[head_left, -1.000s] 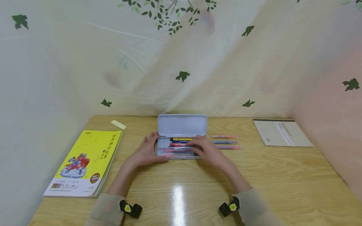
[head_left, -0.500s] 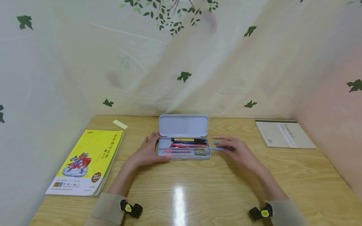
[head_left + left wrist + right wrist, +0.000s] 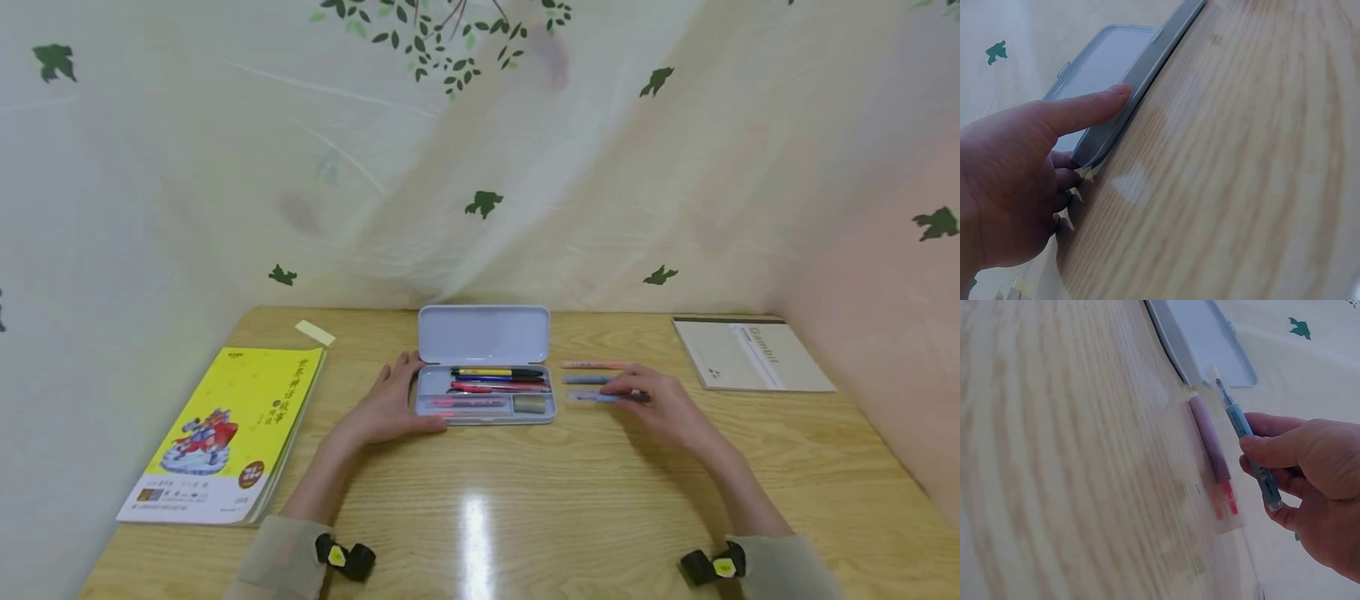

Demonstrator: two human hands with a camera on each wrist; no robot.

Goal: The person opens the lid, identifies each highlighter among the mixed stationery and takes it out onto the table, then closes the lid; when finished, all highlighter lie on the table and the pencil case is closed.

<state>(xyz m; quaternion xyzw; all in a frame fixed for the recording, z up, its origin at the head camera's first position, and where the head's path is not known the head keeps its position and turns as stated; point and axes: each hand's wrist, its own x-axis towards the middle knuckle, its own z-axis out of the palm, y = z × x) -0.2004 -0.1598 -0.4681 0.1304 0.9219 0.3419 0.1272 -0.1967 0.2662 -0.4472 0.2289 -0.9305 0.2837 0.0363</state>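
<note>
A pale blue pencil case [image 3: 483, 333] stands with its lid raised at the table's back. My left hand [image 3: 386, 404] holds its left end, thumb on the front wall and fingers behind the corner. Inside lie a yellow-and-black pen [image 3: 495, 372], a blue pen, a red pen [image 3: 498, 387], a pink pen [image 3: 468, 402] and a grey block [image 3: 529, 405], perhaps an eraser. Right of the case, my right hand [image 3: 656, 408] pinches a blue highlighter [image 3: 1252, 453] with a clear cap. Below it in the right wrist view lies a purple highlighter [image 3: 1210, 437].
An orange highlighter [image 3: 596, 364] and another blue one [image 3: 587, 380] lie right of the case. A yellow book [image 3: 225, 425] is at the left, near a pale paper strip [image 3: 315, 332]. A grey notebook [image 3: 750, 354] lies at the right. A patterned curtain [image 3: 375, 208] hangs behind.
My right hand has moved right, out of the case to the highlighters on the table, carrying the blue highlighter. The grey block has come into view. My left hand stays on the case.
</note>
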